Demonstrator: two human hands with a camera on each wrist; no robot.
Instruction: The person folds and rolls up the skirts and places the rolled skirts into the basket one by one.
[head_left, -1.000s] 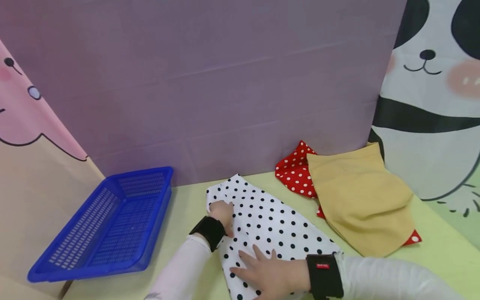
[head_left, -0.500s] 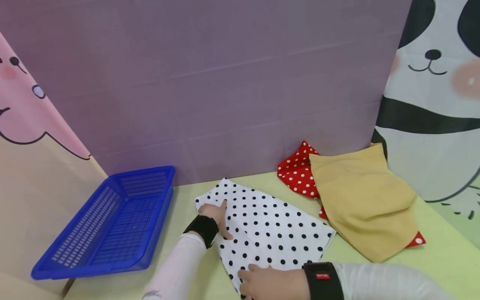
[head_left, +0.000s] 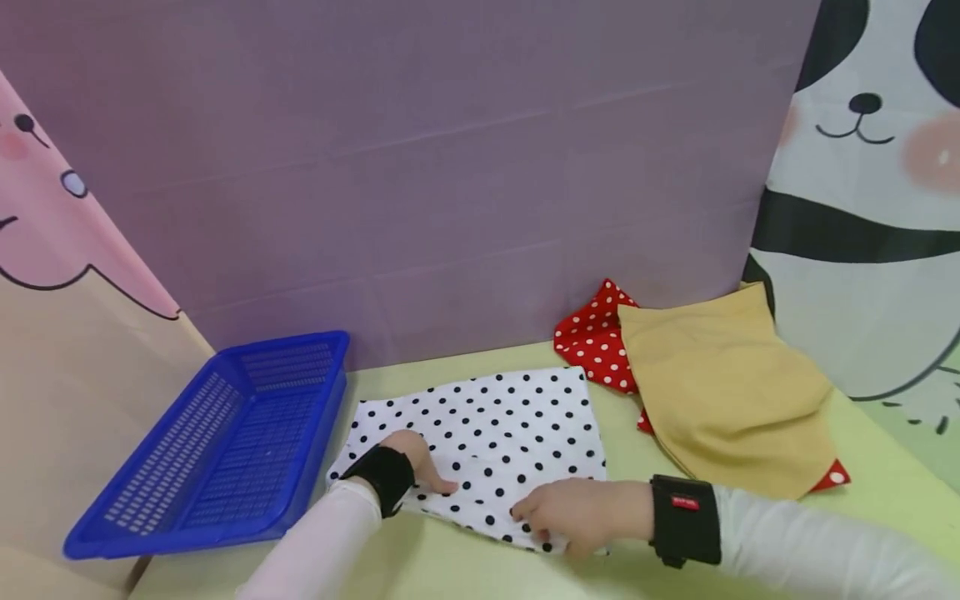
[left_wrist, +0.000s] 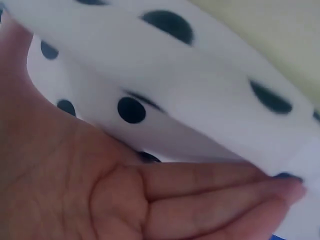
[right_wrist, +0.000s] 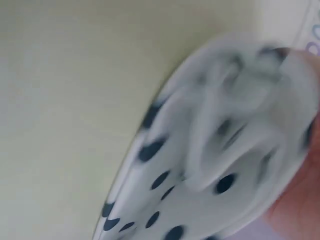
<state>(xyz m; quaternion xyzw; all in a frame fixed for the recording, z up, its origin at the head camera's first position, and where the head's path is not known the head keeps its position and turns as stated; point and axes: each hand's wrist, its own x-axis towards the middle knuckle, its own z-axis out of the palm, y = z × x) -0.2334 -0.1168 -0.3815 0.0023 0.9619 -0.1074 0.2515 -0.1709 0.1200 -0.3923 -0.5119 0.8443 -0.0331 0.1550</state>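
Note:
A white cloth with black polka dots lies spread on the pale green table. My left hand grips its near left part, and in the left wrist view the cloth passes between the thumb side and the long fingers. At the near right edge my right hand pinches the same cloth. In the right wrist view the cloth looks bunched and blurred by that hand. Most of the right fingertips are hidden.
To the left stands a blue perforated plastic basket. A yellow cloth lies at the right, over a red cloth with white dots. A purple backdrop rises behind the table.
The polka-dot cloth has turned from slanting to nearly square and shifted left. My left hand has moved left and nearer; my right hand, earlier spread flat, now pinches the near edge.

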